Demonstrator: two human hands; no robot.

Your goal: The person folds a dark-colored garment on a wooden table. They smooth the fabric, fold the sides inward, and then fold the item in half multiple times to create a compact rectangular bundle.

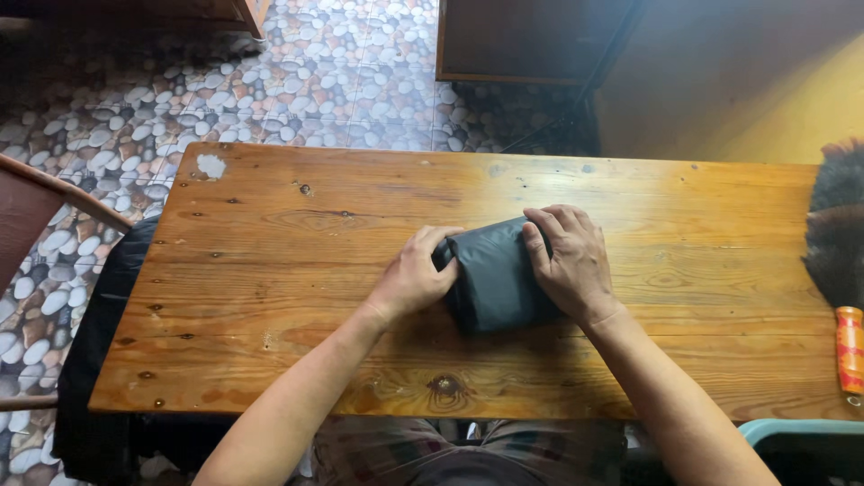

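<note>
Resting near the middle of the wooden table (270, 270), somewhat closer to its near edge than to its far edge, a dark grey folded cloth bundle (495, 279) is gripped from both sides by two bare hands. The left hand (416, 274) is pressed against the bundle's left side, its fingers (441, 241) curled over the upper left corner of the fabric so that the cloth is clasped rather than merely touched. The right hand (571, 261) is laid over the bundle's right side, palm down, with its fingers (540, 236) bent around the top right corner and closed on the material. The bundle is seen lying flat on the boards, compact and roughly rectangular, with its long side running from the far edge toward the near edge. At the table's right edge a dark bristled brush (832, 229) with an orange handle (849, 349) is placed, well apart from the hands. Beyond the left edge, part of a chair (36, 193) is seen standing on a pebble-patterned floor (297, 81). Past the near right corner, a teal plastic rim (792, 430) is visible.
</note>
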